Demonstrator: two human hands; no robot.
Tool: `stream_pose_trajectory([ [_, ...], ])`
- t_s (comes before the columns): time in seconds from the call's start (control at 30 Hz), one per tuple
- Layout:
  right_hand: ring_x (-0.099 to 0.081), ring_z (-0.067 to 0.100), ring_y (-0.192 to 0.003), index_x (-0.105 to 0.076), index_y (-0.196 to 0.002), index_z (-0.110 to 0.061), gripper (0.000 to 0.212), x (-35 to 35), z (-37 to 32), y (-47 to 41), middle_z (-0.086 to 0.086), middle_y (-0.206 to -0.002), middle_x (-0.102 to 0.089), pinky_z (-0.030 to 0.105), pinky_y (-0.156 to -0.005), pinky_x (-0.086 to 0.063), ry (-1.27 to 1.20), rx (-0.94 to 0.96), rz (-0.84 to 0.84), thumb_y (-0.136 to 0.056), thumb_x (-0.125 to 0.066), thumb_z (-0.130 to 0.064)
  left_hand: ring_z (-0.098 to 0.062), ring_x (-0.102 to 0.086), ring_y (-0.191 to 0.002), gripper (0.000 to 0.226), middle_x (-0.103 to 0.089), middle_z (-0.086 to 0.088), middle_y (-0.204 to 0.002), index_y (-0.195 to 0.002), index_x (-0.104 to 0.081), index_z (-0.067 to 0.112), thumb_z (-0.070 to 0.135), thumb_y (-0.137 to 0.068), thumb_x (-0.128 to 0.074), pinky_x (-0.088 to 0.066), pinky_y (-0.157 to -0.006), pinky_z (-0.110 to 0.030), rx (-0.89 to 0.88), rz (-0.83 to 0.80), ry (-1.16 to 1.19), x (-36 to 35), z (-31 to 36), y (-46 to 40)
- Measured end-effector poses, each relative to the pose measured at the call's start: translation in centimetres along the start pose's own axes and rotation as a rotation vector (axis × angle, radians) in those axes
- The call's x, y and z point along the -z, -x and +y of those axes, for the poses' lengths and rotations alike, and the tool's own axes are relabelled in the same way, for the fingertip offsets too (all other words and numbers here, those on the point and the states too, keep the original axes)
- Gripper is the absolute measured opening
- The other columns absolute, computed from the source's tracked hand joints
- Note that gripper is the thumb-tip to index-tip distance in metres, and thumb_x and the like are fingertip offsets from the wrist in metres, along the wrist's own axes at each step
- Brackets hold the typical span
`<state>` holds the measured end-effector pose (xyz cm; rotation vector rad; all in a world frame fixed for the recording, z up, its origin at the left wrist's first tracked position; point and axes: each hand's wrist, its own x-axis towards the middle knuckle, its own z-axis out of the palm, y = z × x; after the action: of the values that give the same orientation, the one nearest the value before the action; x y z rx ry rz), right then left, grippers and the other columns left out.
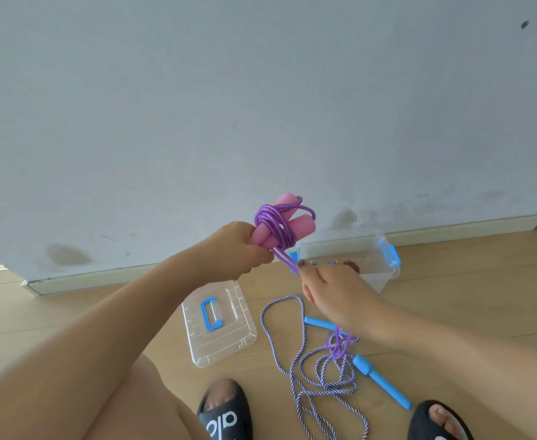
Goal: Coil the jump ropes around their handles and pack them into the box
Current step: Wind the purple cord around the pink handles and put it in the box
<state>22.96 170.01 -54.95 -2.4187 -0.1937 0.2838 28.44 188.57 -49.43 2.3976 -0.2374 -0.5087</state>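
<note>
Sandals [224,414] are framing the floor below me; left to right, my left hand [238,249] is gripping the upward-slanting pink handles [280,225] with the purple rope [272,222] coiled round, my right hand [334,289] is pinching its tail, nearer the box [384,249] beyond.

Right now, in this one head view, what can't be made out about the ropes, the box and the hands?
- Box contents: the right hand covers part of it; small items inside are too tiny to identify.
- Purple rope loose end: passes under the right hand, so its grip is unclear.
- Striped rope: cut off by the bottom edge.
- Pink handles: their lower ends are hidden in the left hand.
</note>
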Motion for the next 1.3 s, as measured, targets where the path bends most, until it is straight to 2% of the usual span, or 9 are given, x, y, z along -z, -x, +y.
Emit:
stream_pose_trajectory([
  [0.2, -0.050, 0.030, -0.067, -0.031, -0.066, -0.022, 0.041, 1.3, -1.2, 2.0, -0.001, -0.061, -0.043, 0.036, -0.059, -0.039, 0.467, 0.207, 0.091, -0.100, -0.036, -0.044, -0.025, -0.048, -0.066, 0.022, -0.047, -0.003, -0.066, -0.070, -0.046, 0.010, 0.019, -0.089, -0.051, -0.036, -0.055, -0.030, -0.100, -0.007, -0.593, -1.3, -1.3, -0.8],
  [0.3, -0.047, 0.029, -0.064, -0.043, -0.070, -0.019, 0.041, 3.0, -2.3, 1.5, -0.002, -0.059, -0.040, 0.034, -0.056, -0.034, 0.551, 0.330, 0.153, -0.099, -0.037, -0.048, -0.026, -0.051, -0.065, 0.024, -0.046, -0.002, -0.068, -0.066, -0.038, 0.016, 0.017, -0.089, -0.047, -0.038, -0.056, -0.029, -0.113, -0.030, -0.735, -2.4, -1.3, -1.0],
  [0.47, -0.041, 0.029, -0.051, -0.037, -0.054, -0.015, 0.053, 5.2, -3.1, 0.2, -0.002, -0.046, -0.029, 0.026, -0.047, -0.014, 0.722, 0.488, 0.289, -0.096, -0.045, -0.048, -0.029, -0.062, -0.094, 0.024, -0.060, -0.006, -0.109, -0.109, -0.063, 0.017, 0.018, -0.095, -0.044, -0.040, -0.068, -0.032, -0.201, -0.052, -0.971, -5.0, 0.8, -0.3],
  [0.53, -0.029, 0.029, -0.041, -0.033, -0.050, -0.015, 0.052, 5.5, -3.3, -0.3, -0.004, -0.043, -0.013, 0.022, -0.049, -0.006, 0.719, 0.521, 0.356, -0.089, -0.052, -0.045, -0.029, -0.061, -0.100, 0.016, -0.060, -0.008, -0.109, -0.100, -0.058, 0.014, 0.018, -0.097, -0.043, -0.037, -0.070, -0.031, -0.294, -0.059, -1.047, -6.1, 1.6, -0.1],
  [0.77, -0.031, 0.020, -0.051, -0.027, -0.061, -0.012, 0.058, 8.5, -0.5, -4.2, 0.002, -0.048, -0.032, 0.032, -0.052, -0.024, 0.387, 0.312, 0.275, -0.095, -0.050, -0.053, -0.030, -0.045, -0.062, 0.027, -0.038, 0.000, -0.059, -0.068, -0.037, 0.019, 0.025, -0.091, -0.050, -0.041, -0.056, -0.035, -0.453, 0.016, -0.696, -5.2, 2.7, 0.7],
  [0.87, -0.028, 0.014, -0.046, -0.038, -0.053, -0.012, 0.059, 9.0, 1.0, -4.8, -0.003, -0.044, -0.031, 0.031, -0.050, -0.026, 0.263, 0.278, 0.140, -0.090, -0.059, -0.054, -0.028, -0.042, -0.061, 0.028, -0.036, 0.003, -0.057, -0.068, -0.037, 0.020, 0.027, -0.091, -0.051, -0.037, -0.057, -0.034, -0.542, -0.002, -0.659, -5.7, 3.3, 1.9],
  [1.1, -0.022, 0.012, -0.048, -0.033, -0.052, -0.013, 0.060, 8.4, 2.8, -5.6, -0.003, -0.048, -0.025, 0.027, -0.046, -0.021, 0.125, 0.201, 0.125, -0.090, -0.064, -0.047, -0.013, -0.036, -0.048, 0.025, -0.037, 0.003, -0.051, -0.069, -0.039, 0.022, 0.025, -0.087, -0.057, -0.032, -0.055, -0.032, -0.558, 0.029, -0.528, -5.3, 3.4, 2.0],
  [1.2, -0.024, 0.010, -0.046, -0.033, -0.050, -0.018, 0.059, 7.1, 3.5, -5.8, -0.005, -0.047, -0.027, 0.023, -0.045, -0.020, -0.012, 0.055, 0.034, -0.091, -0.063, -0.047, -0.018, -0.041, -0.053, 0.017, -0.048, 0.001, -0.055, -0.074, -0.053, 0.017, 0.024, -0.086, -0.062, -0.039, -0.055, -0.033, -0.531, 0.020, -0.402, -4.2, 3.0, 2.1],
  [1.3, -0.047, 0.014, -0.062, -0.048, -0.064, -0.023, 0.033, 6.2, 5.0, -6.2, 0.000, -0.065, -0.049, 0.025, -0.065, -0.047, -0.167, -0.069, -0.076, -0.085, -0.070, -0.036, -0.016, -0.042, -0.055, 0.018, -0.054, 0.002, -0.059, -0.077, -0.058, 0.017, 0.029, -0.086, -0.069, -0.041, -0.055, -0.028, -0.486, 0.068, -0.258, -3.2, 2.6, 1.8],
])
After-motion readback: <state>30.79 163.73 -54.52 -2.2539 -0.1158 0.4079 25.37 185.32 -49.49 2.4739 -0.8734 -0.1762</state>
